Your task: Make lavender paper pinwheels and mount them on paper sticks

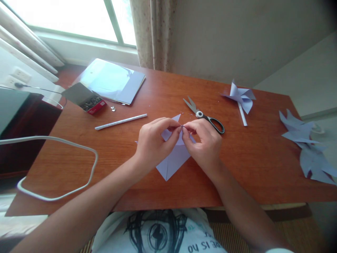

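Observation:
Above a pale violet paper sheet (168, 167) with cuts running in from its corners, my left hand (155, 140) and my right hand (204, 142) meet fingertip to fingertip. Both are pinched closed around a tiny dark item, too small to name. The paper lies partly hidden under them. Just beyond my right hand, scissors (199, 114) rest with blades parted and black handles toward me. A rolled white paper stick (121, 122) lies to the left of my left hand.
At the back right lies a finished paper pinwheel (240, 98) on a stick. Cut papers (302, 135) overhang the right edge. Left are an open small box (95, 105), silvery tacks (113, 109), a glossy folder stack (113, 82) and a looping white cable (71, 140).

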A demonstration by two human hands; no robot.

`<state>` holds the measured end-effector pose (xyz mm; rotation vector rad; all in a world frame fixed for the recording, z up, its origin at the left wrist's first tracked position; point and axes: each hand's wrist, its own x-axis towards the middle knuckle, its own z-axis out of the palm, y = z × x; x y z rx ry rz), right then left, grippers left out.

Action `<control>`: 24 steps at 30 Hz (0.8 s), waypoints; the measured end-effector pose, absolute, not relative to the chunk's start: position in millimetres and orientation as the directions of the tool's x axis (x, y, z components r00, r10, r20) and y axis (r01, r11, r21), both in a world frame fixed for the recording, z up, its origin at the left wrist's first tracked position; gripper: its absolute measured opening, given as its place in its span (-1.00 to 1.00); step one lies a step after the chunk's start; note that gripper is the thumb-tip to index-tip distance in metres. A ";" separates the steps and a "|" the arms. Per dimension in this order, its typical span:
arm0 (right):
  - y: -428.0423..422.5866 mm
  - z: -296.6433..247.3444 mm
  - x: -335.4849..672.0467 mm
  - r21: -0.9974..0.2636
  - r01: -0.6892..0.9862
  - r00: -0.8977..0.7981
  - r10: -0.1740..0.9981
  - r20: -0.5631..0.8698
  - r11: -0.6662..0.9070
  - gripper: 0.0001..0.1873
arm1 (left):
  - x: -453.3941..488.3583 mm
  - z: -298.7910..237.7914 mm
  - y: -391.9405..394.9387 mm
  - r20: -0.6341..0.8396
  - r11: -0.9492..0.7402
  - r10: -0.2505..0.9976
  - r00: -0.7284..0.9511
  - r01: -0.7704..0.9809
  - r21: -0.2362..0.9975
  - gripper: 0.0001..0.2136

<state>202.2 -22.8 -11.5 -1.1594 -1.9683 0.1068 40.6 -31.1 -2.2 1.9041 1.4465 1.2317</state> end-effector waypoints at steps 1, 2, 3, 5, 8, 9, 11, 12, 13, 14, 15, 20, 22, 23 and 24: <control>-23.1 -11.1 202.1 -0.455 0.683 -0.223 0.756 0.615 0.571 -0.90 | 40.4 -1.9 -30.9 0.383 -0.350 0.923 0.048 0.522 0.778 -0.95; -23.4 -10.5 201.9 -0.464 0.677 -0.211 0.755 0.621 0.571 -0.91 | 40.1 -1.6 -30.9 0.383 -0.350 0.923 0.047 0.519 0.780 -0.95; -23.6 -10.0 201.7 -0.471 0.674 -0.198 0.753 0.627 0.569 -0.91 | 39.9 -1.1 -30.9 0.382 -0.351 0.923 0.049 0.516 0.781 -0.94; -23.7 -9.4 201.5 -0.478 0.670 -0.175 0.747 0.641 0.568 -0.92 | 39.8 -0.3 -31.1 0.382 -0.359 0.922 0.063 0.510 0.782 -0.94; -23.3 -9.3 201.8 -0.461 0.671 -0.171 0.726 0.666 0.581 -0.91 | 40.1 0.7 -31.6 0.391 -0.374 0.917 0.076 0.499 0.781 -0.95; -23.1 -9.5 202.2 -0.447 0.671 -0.179 0.715 0.675 0.591 -0.91 | 40.3 0.9 -31.7 0.393 -0.376 0.916 0.075 0.498 0.781 -0.95; -22.7 -10.1 203.0 -0.400 0.679 -0.208 0.684 0.699 0.616 -0.92 | 40.5 1.1 -31.9 0.394 -0.374 0.916 0.071 0.503 0.779 -0.94; -22.5 -10.4 203.4 -0.366 0.687 -0.226 0.664 0.713 0.628 -0.92 | 40.6 1.1 -32.0 0.395 -0.373 0.916 0.070 0.511 0.775 -0.94; -22.5 -10.7 203.8 -0.333 0.696 -0.242 0.644 0.725 0.636 -0.92 | 40.7 1.0 -32.0 0.397 -0.373 0.915 0.070 0.520 0.769 -0.94; -22.4 -11.1 204.1 -0.302 0.705 -0.256 0.627 0.735 0.642 -0.92 | 40.8 0.9 -32.1 0.402 -0.375 0.913 0.070 0.530 0.760 -0.94; -22.4 -11.4 204.3 -0.277 0.712 -0.267 0.614 0.742 0.645 -0.92 | 40.9 0.7 -32.2 0.408 -0.379 0.910 0.072 0.542 0.750 -0.93; -22.7 -13.1 204.7 -0.252 0.712 -0.293 0.604 0.741 0.655 -0.91 | 40.9 -1.5 -32.6 0.435 -0.397 0.896 0.086 0.592 0.702 -0.91; -23.3 -13.6 204.6 -0.267 0.698 -0.299 0.609 0.734 0.664 -0.89 | 40.8 -2.0 -32.6 0.431 -0.393 0.898 0.087 0.599 0.698 -0.91; -23.9 -13.6 204.3 -0.279 0.689 -0.300 0.614 0.730 0.669 -0.88 | 40.7 -2.2 -32.6 0.428 -0.389 0.900 0.086 0.603 0.697 -0.91; -24.5 -13.4 203.8 -0.298 0.680 -0.295 0.622 0.725 0.670 -0.87 | 40.6 -2.2 -32.6 0.426 -0.385 0.901 0.085 0.608 0.694 -0.91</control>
